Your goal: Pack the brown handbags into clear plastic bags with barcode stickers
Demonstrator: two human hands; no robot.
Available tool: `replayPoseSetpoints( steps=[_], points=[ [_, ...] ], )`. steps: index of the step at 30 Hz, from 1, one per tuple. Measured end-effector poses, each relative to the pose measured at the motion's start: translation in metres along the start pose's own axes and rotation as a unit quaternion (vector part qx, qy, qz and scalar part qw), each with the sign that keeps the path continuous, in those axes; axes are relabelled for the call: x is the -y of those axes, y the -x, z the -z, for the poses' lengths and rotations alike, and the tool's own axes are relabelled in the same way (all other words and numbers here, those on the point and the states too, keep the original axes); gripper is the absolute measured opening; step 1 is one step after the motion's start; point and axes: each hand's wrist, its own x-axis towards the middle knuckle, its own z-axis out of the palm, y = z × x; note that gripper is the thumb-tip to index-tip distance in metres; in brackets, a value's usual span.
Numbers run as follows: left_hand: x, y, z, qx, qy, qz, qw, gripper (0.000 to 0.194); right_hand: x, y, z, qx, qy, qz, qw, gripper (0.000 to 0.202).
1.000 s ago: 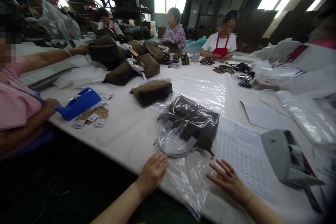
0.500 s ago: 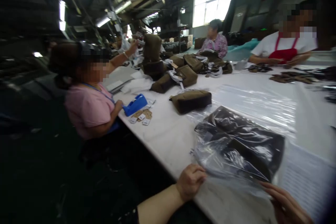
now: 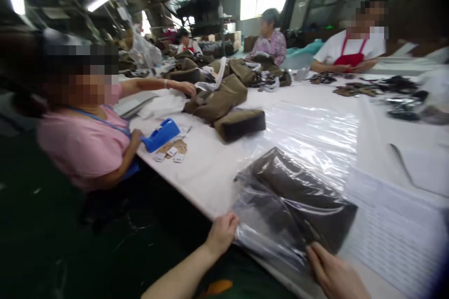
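A clear plastic bag lies at the table's near edge with a dark olive-brown fabric bag inside it. My left hand pinches the plastic at the bag's near left corner. At the near right side, my right hand grips the plastic, thumb and fingers closed on its edge. Between the two hands the plastic is stretched and hangs slightly over the table edge.
Clear plastic sheets lie behind the bag, with printed paper at right. A blue tape dispenser and several tags are at left. Brown bags are piled further back. A co-worker in pink sits at left; others sit across the table.
My right hand has closed on the plastic's near edge. The wrapped bag has shifted toward me. The co-worker at left has lowered an arm to the pile of bags. The view has turned slightly right.
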Motion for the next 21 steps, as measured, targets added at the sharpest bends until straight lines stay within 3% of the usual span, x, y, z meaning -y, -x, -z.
replayPoseSetpoints(
  steps=[2, 6, 13, 15, 17, 19, 21],
  points=[
    [0.006, -0.002, -0.001, 0.026, 0.007, 0.019, 0.999, 0.032, 0.016, 0.002, 0.008, 0.029, 0.052, -0.010, 0.998, 0.027],
    [0.009, -0.004, -0.005, 0.048, 0.008, 0.036, 0.998, 0.033, 0.047, -0.021, 0.024, -0.053, 0.104, 0.026, 0.993, 0.022],
    [0.009, 0.001, 0.010, 0.049, -0.014, 0.013, 0.999, 0.034, 0.059, -0.074, 0.025, -0.071, 0.079, 0.074, 0.992, 0.023],
    [0.001, 0.003, 0.015, -0.013, -0.046, -0.073, 0.996, 0.030, 0.059, -0.082, 0.021, -0.074, 0.102, 0.063, 0.990, 0.024],
    [-0.014, 0.000, 0.011, -0.076, -0.091, -0.225, 0.967, 0.024, 0.059, -0.087, 0.017, -0.076, 0.121, 0.049, 0.988, 0.025],
    [-0.028, -0.011, -0.005, -0.078, -0.150, -0.362, 0.917, 0.032, 0.057, -0.089, 0.014, -0.083, 0.142, 0.039, 0.986, 0.024],
    [-0.036, -0.028, -0.027, -0.066, -0.215, -0.406, 0.886, 0.042, 0.054, -0.090, 0.012, -0.093, 0.164, 0.042, 0.981, 0.019]
  ],
)
